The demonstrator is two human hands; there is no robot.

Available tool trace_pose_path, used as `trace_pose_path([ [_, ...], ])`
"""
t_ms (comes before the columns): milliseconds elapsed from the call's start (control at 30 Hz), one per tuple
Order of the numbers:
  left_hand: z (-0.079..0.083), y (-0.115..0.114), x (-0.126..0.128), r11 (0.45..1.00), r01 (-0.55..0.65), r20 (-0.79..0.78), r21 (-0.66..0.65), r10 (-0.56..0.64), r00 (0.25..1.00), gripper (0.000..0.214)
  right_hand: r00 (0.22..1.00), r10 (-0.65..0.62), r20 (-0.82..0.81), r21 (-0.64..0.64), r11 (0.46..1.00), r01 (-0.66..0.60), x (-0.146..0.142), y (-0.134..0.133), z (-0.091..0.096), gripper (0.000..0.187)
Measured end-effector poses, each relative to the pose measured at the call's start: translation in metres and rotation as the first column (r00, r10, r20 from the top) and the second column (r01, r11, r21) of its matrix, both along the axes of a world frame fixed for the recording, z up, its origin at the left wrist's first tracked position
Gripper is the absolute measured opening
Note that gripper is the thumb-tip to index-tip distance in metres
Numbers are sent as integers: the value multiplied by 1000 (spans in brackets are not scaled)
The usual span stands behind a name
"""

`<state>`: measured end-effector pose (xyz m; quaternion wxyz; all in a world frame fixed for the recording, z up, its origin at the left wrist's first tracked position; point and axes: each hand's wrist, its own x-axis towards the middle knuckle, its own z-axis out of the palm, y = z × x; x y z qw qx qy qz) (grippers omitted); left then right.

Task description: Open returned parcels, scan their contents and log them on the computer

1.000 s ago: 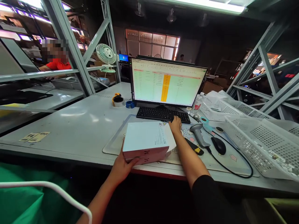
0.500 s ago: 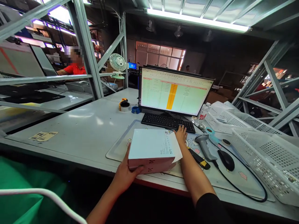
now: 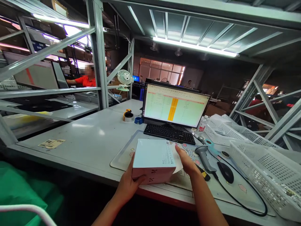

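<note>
The grey table (image 3: 89, 141) fills the middle of the frame, with a monitor (image 3: 175, 105) at centre. At the right edge stand two white mesh baskets. The near basket (image 3: 265, 163) holds what may be small paper scraps in its lower right corner, too blurred to be sure. The far basket (image 3: 225, 127) holds crumpled clear plastic. The white box (image 3: 152, 153), pink-sided and closed, is at lower centre, at the table's near edge. The left hand (image 3: 128, 185) grips its near left corner, thumb pressed on the front face, other fingers hidden beneath. The right hand (image 3: 187, 161) lies along its right side, fingers straight and pressed together. A scanner (image 3: 204, 155) and a mouse (image 3: 225, 172) lie just right of it.
</note>
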<state>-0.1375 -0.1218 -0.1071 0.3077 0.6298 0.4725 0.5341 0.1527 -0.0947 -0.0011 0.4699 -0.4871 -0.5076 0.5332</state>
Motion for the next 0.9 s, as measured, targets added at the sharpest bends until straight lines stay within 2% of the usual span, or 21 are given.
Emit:
trace_pose_path([
  [67, -3, -4, 0, 998, 49, -4, 37, -49, 999, 103, 993, 56, -108, -36, 998, -60, -9, -28, -8, 71],
  [167, -7, -17, -1, 972, 146, -61, 185, -137, 989, 105, 987, 8, -159, -74, 997, -19, -17, -65, -15, 81],
  [233, -6, -31, -2, 931, 167, -112, 324, -138, 984, 106, 980, 42, -197, -115, 991, -65, -18, -90, -15, 88],
  [300, -2, -47, -5, 873, 184, -156, 451, -126, 980, 105, 960, 132, -249, -132, 977, -168, -16, -115, -13, 95],
  [367, 5, -65, -8, 821, 221, -198, 526, -135, 971, 105, 943, 195, -271, -111, 966, -232, -15, -140, -11, 100],
  [433, 10, -82, -10, 790, 274, -229, 549, -174, 958, 111, 945, 181, -271, -98, 972, -214, -15, -166, -11, 95],
  [500, 12, -98, -9, 773, 346, -262, 531, -238, 935, 114, 952, 101, -290, -95, 986, -134, -16, -197, -16, 81],
  [600, 4, -118, -4, 751, 462, -322, 472, -341, 883, 108, 918, -104, -383, -88, 993, 75, -20, -253, -37, 57],
  [667, -2, -121, 4, 716, 537, -373, 446, -396, 839, 102, 850, -260, -459, -90, 965, 246, -24, -288, -55, 47],
  [733, -2, -117, 19, 635, 629, -443, 449, -453, 774, 97, 755, -389, -528, -101, 912, 398, -22, -315, -71, 47],
  [800, 9, -111, 47, 528, 716, -522, 456, -493, 696, 93, 674, -446, -589, -112, 871, 479, -12, -335, -82, 54],
  [833, 19, -111, 65, 480, 747, -556, 460, -501, 664, 93, 643, -459, -614, -114, 857, 503, -4, -344, -85, 58],
  [900, 50, -117, 112, 388, 785, -606, 483, -499, 619, 93, 583, -484, -652, -97, 816, 569, 18, -365, -83, 63],
])
